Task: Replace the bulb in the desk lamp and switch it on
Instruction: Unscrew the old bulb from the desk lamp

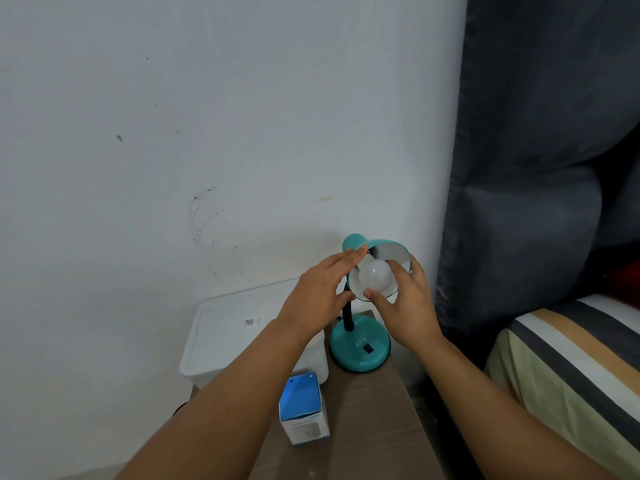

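A teal desk lamp stands on a small wooden table, its round base point(360, 344) bearing a black rocker switch point(369, 348). The shade point(384, 247) is tipped up towards me and a white bulb point(374, 276) sits in it, unlit. My right hand point(407, 306) pinches the bulb between thumb and fingers. With its fingers straight, my left hand point(320, 292) rests against the left side of the shade, the thumb near the black neck point(348, 318). A blue and white bulb box point(304, 408) stands upright on the table near its front.
A white plastic bin with a lid point(221, 337) stands left of the wooden table point(374, 417), against the white wall. A grey padded headboard point(526, 202) and a bed with a striped cover point(568, 362) are on the right.
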`<action>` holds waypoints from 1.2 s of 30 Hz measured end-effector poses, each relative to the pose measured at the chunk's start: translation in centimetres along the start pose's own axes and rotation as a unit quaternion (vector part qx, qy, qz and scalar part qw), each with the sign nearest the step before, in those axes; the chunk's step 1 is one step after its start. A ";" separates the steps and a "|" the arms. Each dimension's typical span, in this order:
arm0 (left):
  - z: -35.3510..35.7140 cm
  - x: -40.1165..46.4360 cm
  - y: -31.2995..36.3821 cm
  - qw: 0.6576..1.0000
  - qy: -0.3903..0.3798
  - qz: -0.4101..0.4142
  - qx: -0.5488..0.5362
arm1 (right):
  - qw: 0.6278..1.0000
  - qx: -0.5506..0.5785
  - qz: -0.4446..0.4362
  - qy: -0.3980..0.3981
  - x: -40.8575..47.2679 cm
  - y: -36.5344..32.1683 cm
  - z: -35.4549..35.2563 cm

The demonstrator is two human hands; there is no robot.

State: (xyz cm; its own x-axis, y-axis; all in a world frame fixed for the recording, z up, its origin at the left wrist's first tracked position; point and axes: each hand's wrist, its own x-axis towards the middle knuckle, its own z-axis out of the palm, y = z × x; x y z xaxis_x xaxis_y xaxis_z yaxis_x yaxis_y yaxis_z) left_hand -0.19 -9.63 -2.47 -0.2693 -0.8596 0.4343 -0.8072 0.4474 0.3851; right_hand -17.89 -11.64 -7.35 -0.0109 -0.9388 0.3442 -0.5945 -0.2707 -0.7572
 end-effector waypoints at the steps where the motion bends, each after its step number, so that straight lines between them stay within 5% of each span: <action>1: 0.0 0.0 0.0 1.000 -0.001 0.001 0.000 | 1.000 0.003 0.004 0.001 -0.1 0.0 0.0; 11: 0.3 -0.1 0.2 1.000 0.000 0.003 -0.002 | 0.998 -0.011 0.047 0.026 0.0 -0.3 -0.1; 17: 0.2 0.0 0.1 1.000 0.001 0.005 -0.001 | 0.997 -0.072 -0.012 0.038 -0.4 -0.7 -0.4; 21: 0.2 0.0 0.0 1.000 0.005 0.005 -0.002 | 0.999 0.038 -0.028 0.024 -0.5 -0.8 -0.5; 29: 0.4 0.1 0.0 1.000 0.000 0.004 -0.001 | 0.995 0.061 0.079 0.010 -0.4 -1.1 -0.9; 36: 0.2 0.0 0.1 1.000 0.001 0.007 -0.001 | 0.999 0.047 -0.015 0.007 -0.1 -0.6 -0.7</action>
State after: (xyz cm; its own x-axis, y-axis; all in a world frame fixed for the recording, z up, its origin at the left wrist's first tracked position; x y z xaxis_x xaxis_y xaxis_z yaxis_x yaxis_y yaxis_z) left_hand -0.38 -9.70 -2.62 -0.2791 -0.8531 0.4409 -0.8026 0.4593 0.3806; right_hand -18.15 -11.22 -6.53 -0.0063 -0.9274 0.3741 -0.5170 -0.3172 -0.7950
